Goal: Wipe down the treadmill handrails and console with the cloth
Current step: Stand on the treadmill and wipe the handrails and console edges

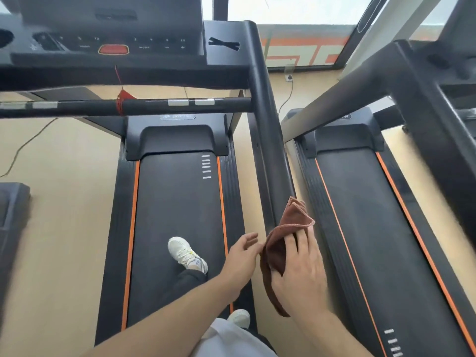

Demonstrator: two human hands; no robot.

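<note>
A brown cloth [280, 235] is draped over the near end of the treadmill's right handrail [265, 130]. My right hand [301, 269] lies on top of the cloth with fingers spread and the thumb hooked round the fabric, pressing it on the rail. My left hand [242, 256] hovers just left of the cloth, fingers relaxed, fingertips close to its edge. The black console [108, 45] with a red stop button [113, 49] is at the top left. A cross handlebar [154, 105] with silver sensor pads runs below it.
I stand on the black belt [177, 207], one white shoe [186, 253] forward. A second treadmill [373, 228] stands close on the right, its handrail [360, 91] slanting across. A red safety clip and cord [121, 99] hang on the handlebar. A cable [25, 145] trails on the wooden floor at left.
</note>
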